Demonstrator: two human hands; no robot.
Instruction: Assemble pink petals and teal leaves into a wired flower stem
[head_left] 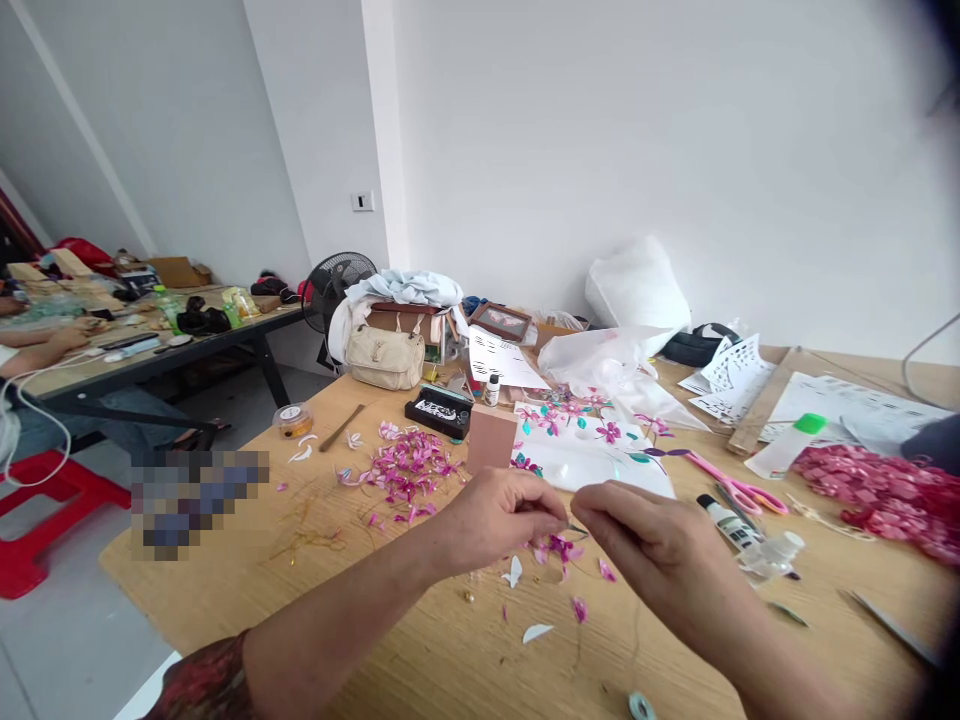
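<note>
Flower point(559, 548), small and pink, sits at lower centre just above the table point(420, 650), pinched between both hands: left point(499, 515) and right point(645, 535) closed on it, apparently assembling petals; steady fingertip alignment seems needed.

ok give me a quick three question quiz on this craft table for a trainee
1. True or false: the pink scissors lie on the table, apart from both hands.
2. What do the left hand and right hand pinch between them? A) small pink flower piece B) glue bottle C) black box
3. Fill in: the heap of pink petals lies to the ____ of the left hand.

Key: 1 true; 2 A; 3 left
</note>
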